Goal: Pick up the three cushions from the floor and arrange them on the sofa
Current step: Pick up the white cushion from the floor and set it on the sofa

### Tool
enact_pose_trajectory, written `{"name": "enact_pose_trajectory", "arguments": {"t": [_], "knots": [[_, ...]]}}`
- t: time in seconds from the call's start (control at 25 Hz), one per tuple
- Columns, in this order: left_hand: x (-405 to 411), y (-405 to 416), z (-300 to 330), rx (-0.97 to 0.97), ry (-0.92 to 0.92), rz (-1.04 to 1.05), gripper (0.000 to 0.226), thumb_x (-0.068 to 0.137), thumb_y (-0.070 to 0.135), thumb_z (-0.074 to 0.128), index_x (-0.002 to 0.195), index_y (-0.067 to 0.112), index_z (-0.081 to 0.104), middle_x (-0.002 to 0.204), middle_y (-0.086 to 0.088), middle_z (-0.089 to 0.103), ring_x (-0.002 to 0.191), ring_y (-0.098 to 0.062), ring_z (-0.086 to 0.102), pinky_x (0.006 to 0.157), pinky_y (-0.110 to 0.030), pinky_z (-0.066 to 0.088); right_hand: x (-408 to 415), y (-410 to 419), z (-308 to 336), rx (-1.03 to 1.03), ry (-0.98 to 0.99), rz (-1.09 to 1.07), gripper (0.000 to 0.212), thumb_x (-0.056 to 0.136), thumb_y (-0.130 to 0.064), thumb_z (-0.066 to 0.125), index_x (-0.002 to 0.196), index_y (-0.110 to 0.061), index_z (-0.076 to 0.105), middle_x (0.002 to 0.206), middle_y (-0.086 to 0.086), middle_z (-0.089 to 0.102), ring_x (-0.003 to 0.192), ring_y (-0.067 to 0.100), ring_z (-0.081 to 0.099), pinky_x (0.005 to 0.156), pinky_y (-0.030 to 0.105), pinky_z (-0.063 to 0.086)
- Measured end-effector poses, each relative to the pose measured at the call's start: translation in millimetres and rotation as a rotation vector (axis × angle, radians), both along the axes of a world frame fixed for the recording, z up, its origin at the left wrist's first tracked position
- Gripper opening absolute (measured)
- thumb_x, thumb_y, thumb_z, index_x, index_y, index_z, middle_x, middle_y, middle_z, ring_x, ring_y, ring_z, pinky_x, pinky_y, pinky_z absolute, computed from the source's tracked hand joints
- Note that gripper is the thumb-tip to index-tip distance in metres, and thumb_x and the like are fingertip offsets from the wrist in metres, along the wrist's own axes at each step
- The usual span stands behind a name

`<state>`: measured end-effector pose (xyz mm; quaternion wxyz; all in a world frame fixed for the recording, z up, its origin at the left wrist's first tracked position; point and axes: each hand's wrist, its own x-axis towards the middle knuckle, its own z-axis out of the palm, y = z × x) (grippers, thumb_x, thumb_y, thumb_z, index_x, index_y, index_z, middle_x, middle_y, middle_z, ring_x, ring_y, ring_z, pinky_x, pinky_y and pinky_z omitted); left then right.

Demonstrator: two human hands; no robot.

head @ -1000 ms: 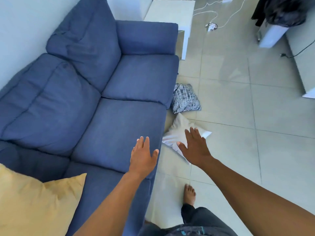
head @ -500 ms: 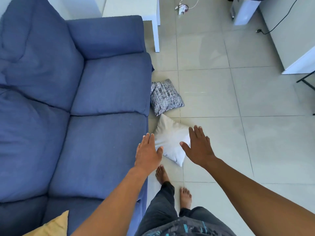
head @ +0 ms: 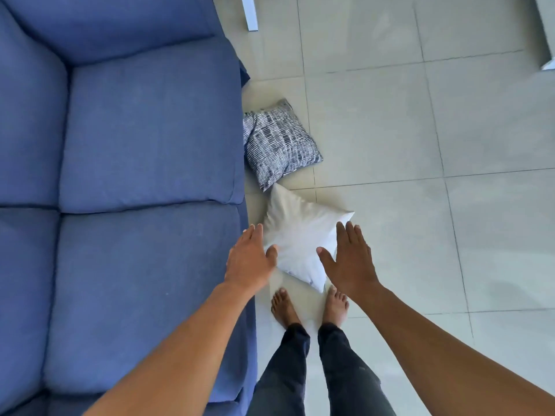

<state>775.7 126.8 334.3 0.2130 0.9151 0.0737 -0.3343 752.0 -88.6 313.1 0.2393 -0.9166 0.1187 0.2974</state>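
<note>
A white cushion [head: 297, 235] lies on the tiled floor beside the blue sofa [head: 144, 181], just in front of my bare feet. A black-and-white patterned cushion [head: 279, 142] lies beyond it, against the sofa's front. My left hand [head: 250, 259] hovers over the white cushion's left edge, fingers apart, holding nothing. My right hand [head: 348, 259] hovers over its right side, also spread and empty. Neither hand grips the cushion. No third cushion is in view.
A white table leg [head: 250, 13] stands on the floor past the sofa's far end. A white furniture corner [head: 548, 63] shows at the right edge. Pale floor tiles [head: 420, 175] stretch to the right of the cushions.
The view has tilted down and moved closer to the white cushion. Both hands have come down over its two sides. The yellow cushion on the sofa has left the view.
</note>
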Motion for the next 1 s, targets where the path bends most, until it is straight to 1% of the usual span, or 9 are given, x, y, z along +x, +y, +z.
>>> {"name": "enact_pose_trajectory", "arguments": {"t": [0.12, 0.28, 0.56, 0.64, 0.76, 0.84, 0.92, 0.96, 1.0], "knots": [[35, -7, -85, 0.025, 0.063, 0.038, 0.057, 0.109, 0.033, 0.048, 0.157, 0.004, 0.037, 0.163, -0.014, 0.041, 0.152, -0.031, 0.037, 0.118, -0.045, 0.033, 31, -2, -97, 0.029, 0.071, -0.031, 0.082, 0.105, -0.046, 0.052, 0.165, -0.003, 0.016, 0.174, 0.021, 0.014, 0.162, 0.036, 0.009, 0.127, 0.051, 0.018], [64, -15, -207, 0.057, 0.125, 0.112, 0.06, 0.108, 0.034, 0.048, 0.16, 0.008, 0.035, 0.165, -0.012, 0.042, 0.15, -0.034, 0.041, 0.117, -0.044, 0.036, 51, -20, -214, 0.009, 0.086, -0.068, 0.084, 0.104, -0.045, 0.057, 0.164, 0.0, 0.018, 0.171, 0.026, 0.02, 0.159, 0.04, 0.017, 0.125, 0.053, 0.022], [82, -21, -377, 0.066, 0.173, 0.304, 0.057, 0.105, 0.036, 0.052, 0.152, 0.004, 0.047, 0.156, -0.019, 0.053, 0.142, -0.037, 0.05, 0.109, -0.036, 0.041, 32, -41, -389, 0.044, 0.187, -0.235, 0.096, 0.099, -0.054, 0.061, 0.164, 0.0, 0.016, 0.17, 0.024, 0.025, 0.158, 0.042, 0.022, 0.127, 0.05, 0.023], [87, -18, -416, 0.064, 0.157, 0.362, 0.057, 0.103, 0.04, 0.053, 0.148, 0.004, 0.05, 0.151, -0.019, 0.057, 0.138, -0.038, 0.054, 0.105, -0.036, 0.043, 29, -46, -427, 0.063, 0.21, -0.366, 0.096, 0.094, -0.059, 0.064, 0.161, -0.003, 0.025, 0.166, 0.018, 0.035, 0.153, 0.039, 0.033, 0.122, 0.048, 0.03], [94, -9, -462, 0.031, 0.143, 0.492, 0.063, 0.097, 0.052, 0.057, 0.14, 0.006, 0.056, 0.142, -0.016, 0.062, 0.13, -0.036, 0.059, 0.1, -0.036, 0.047, 19, -44, -466, 0.154, 0.315, -0.661, 0.098, 0.078, -0.073, 0.072, 0.15, -0.012, 0.043, 0.146, 0.003, 0.059, 0.136, 0.029, 0.055, 0.109, 0.04, 0.045], [96, -3, -479, -0.037, 0.172, 0.607, 0.068, 0.089, 0.06, 0.06, 0.136, 0.011, 0.062, 0.135, -0.008, 0.067, 0.121, -0.031, 0.064, 0.1, -0.036, 0.052, 27, -45, -478, 0.316, 0.265, -0.854, 0.094, 0.072, -0.072, 0.078, 0.141, -0.015, 0.054, 0.122, -0.005, 0.068, 0.116, 0.022, 0.066, 0.083, 0.029, 0.052], [91, -6, -486, -0.12, 0.268, 0.683, 0.071, 0.086, 0.065, 0.063, 0.138, 0.016, 0.064, 0.131, 0.0, 0.069, 0.115, -0.025, 0.064, 0.098, -0.033, 0.05, 34, -49, -487, 0.432, 0.377, -1.049, 0.075, 0.078, -0.063, 0.081, 0.133, -0.018, 0.057, 0.108, -0.01, 0.065, 0.095, 0.014, 0.064, 0.064, 0.024, 0.043], [89, -9, -487, -0.16, 0.317, 0.704, 0.074, 0.085, 0.066, 0.064, 0.141, 0.018, 0.064, 0.131, 0.003, 0.068, 0.114, -0.023, 0.063, 0.098, -0.031, 0.047, 34, -56, -492, 0.486, 0.336, -1.056, 0.068, 0.082, -0.061, 0.08, 0.131, -0.02, 0.055, 0.107, -0.01, 0.065, 0.092, 0.013, 0.063, 0.065, 0.025, 0.044], [86, -16, -485, -0.198, 0.353, 0.712, 0.073, 0.087, 0.066, 0.064, 0.143, 0.019, 0.062, 0.129, 0.005, 0.066, 0.114, -0.021, 0.061, 0.098, -0.03, 0.043, 27, -69, -488, 0.456, 0.381, -1.23, 0.06, 0.089, -0.057, 0.072, 0.133, -0.02, 0.053, 0.111, -0.006, 0.066, 0.096, 0.015, 0.065, 0.073, 0.03, 0.05]]}}
